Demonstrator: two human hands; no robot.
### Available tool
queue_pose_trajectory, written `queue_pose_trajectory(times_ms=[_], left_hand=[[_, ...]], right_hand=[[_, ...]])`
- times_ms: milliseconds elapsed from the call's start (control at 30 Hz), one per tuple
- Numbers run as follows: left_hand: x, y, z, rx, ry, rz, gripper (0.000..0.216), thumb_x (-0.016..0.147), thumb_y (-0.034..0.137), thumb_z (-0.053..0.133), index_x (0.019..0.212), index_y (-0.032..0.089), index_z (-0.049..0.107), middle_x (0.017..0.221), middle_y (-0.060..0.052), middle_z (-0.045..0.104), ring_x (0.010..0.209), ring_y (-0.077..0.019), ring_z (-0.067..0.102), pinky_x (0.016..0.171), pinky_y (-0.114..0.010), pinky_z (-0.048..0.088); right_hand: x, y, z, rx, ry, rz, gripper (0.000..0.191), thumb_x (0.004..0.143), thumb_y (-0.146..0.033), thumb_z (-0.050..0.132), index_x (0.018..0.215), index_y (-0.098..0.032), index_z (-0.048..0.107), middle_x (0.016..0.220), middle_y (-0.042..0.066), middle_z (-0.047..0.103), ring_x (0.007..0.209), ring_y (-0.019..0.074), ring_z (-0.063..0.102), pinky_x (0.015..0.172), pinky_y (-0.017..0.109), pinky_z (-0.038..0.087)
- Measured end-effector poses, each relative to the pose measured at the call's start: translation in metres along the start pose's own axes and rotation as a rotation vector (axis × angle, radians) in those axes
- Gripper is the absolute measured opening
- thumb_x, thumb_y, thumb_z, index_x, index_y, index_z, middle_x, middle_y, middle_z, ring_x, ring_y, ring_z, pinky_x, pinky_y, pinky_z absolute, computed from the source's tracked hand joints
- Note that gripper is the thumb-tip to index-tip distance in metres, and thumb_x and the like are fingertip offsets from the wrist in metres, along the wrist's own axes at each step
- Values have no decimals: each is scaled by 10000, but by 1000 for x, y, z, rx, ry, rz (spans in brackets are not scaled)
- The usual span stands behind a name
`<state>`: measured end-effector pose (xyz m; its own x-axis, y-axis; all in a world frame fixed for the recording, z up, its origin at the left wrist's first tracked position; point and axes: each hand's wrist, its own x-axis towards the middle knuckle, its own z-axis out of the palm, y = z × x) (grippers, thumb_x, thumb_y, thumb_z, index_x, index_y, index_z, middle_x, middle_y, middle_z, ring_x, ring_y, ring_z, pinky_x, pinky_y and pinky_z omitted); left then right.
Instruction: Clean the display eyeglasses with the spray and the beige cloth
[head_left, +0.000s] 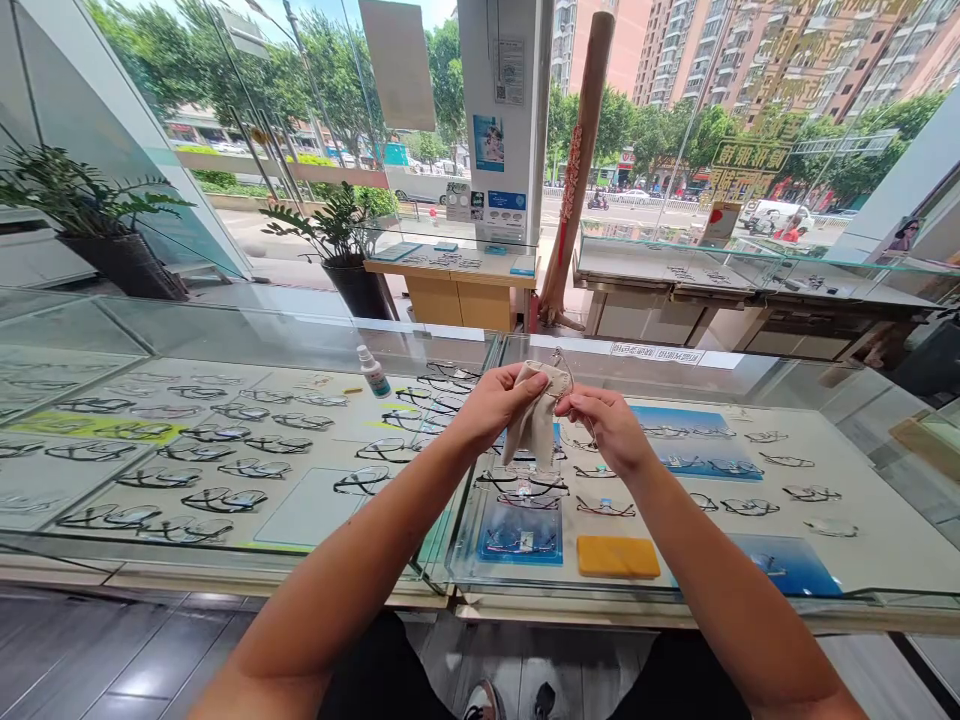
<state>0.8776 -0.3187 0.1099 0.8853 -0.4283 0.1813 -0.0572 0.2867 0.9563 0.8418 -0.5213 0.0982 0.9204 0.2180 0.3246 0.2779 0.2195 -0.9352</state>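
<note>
Above a glass display counter [247,335], my left hand [491,405] pinches a beige cleaning cloth [534,425] that hangs down between my hands. My right hand [607,425] is closed on a thin-rimmed pair of glasses [577,425], partly wrapped in the cloth. One round lens rim shows beside my right fingers. Both hands meet at the cloth, just over the seam between two showcases.
A small spray bottle [373,371] stands on the counter top left of my hands. Under the glass lie rows of glasses [225,465], a blue tray [520,535] and an orange pad [617,556]. Potted plants [341,235] and more showcases [457,270] stand by the window.
</note>
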Motion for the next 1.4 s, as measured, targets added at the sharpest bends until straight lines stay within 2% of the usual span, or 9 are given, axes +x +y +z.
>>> queue_pose_trajectory(times_ms=[200,300,533,700,833,933,1133,1400], left_hand=[[-2,2,-1,-17,-57,-9,524,762,482,1019,1072,130,785,948,-64,787,783,-151,696,756,-259,548],[-4,3,2,19,-39,1,534,740,466,1030,1075,138,775,921,-49,777,760,-145,687,721,-246,542],[-5,3,12,72,24,77,567,767,625,972,893,142,702,749,-23,710,624,-134,622,593,-246,490],[-3,2,13,111,93,116,661,785,767,892,782,147,664,673,-11,657,568,-109,535,554,-242,406],[-1,-1,11,90,119,91,687,753,794,900,769,148,666,680,-16,665,576,-113,545,562,-245,419],[1,-1,10,53,100,44,682,724,774,933,782,152,657,688,-19,676,582,-119,573,570,-245,444],[0,-2,10,28,98,1,643,713,696,980,800,159,638,666,8,648,555,-96,541,537,-218,394],[-7,2,11,-25,-11,-7,552,701,472,1046,1033,154,741,827,-21,750,695,-145,676,665,-252,542]], right_hand=[[0,0,0,26,9,17,254,846,-472,795,776,-243,880,830,47,734,826,210,542,829,382,434],[1,1,2,24,4,20,267,849,-496,804,772,-249,871,824,44,728,830,215,542,830,384,433],[0,10,3,-44,-62,-31,278,902,-504,780,816,-261,885,841,36,717,852,222,547,874,396,428],[-1,8,5,-104,-101,-59,315,913,-540,781,806,-260,878,832,33,702,850,229,559,886,405,433],[-2,4,6,-153,-109,-73,338,928,-551,769,796,-255,862,816,31,682,858,235,568,893,409,432],[-2,3,6,-170,-121,-72,336,940,-539,759,778,-257,848,816,30,678,859,236,573,894,408,431],[-2,4,6,-191,-141,-65,337,936,-544,762,773,-259,839,805,27,664,842,230,565,883,407,439],[0,5,7,-39,-85,-20,322,874,-545,800,739,-256,846,831,41,687,858,229,550,894,397,454]])
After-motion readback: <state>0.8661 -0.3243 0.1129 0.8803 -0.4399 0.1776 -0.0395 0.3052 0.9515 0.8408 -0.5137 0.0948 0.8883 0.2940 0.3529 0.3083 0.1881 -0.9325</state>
